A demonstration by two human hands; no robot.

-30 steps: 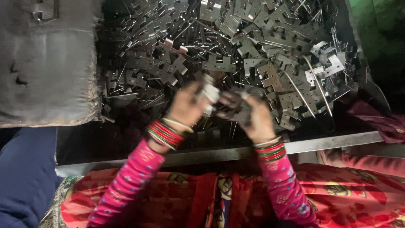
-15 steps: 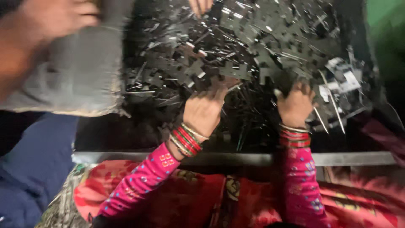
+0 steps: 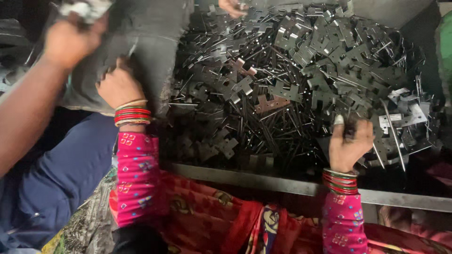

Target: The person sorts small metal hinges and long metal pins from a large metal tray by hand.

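two hands in pink patterned sleeves and red-and-green bangles are seen from above. the left hand (image 3: 118, 85) is closed on the lower edge of a grey sack (image 3: 146, 51), its fingers curled into the cloth and hidden by it. the right hand (image 3: 347, 143) is sunk into a heap of flat metal brackets (image 3: 292, 80), its fingers bent around a few dark pieces at the near right of the heap; just what is pinched cannot be told. the heap is held in a dark tray whose metal rim (image 3: 282, 184) runs across below both wrists. the sack is hung at the heap's left side, touching the brackets. the sack's top is gripped by another person's hand (image 3: 70, 40), the bare forearm reaching in from the left, with a blue-clad leg (image 3: 56, 183) beneath it. a third person's fingers (image 3: 233, 6) are glimpsed at the top edge, over the far brackets.
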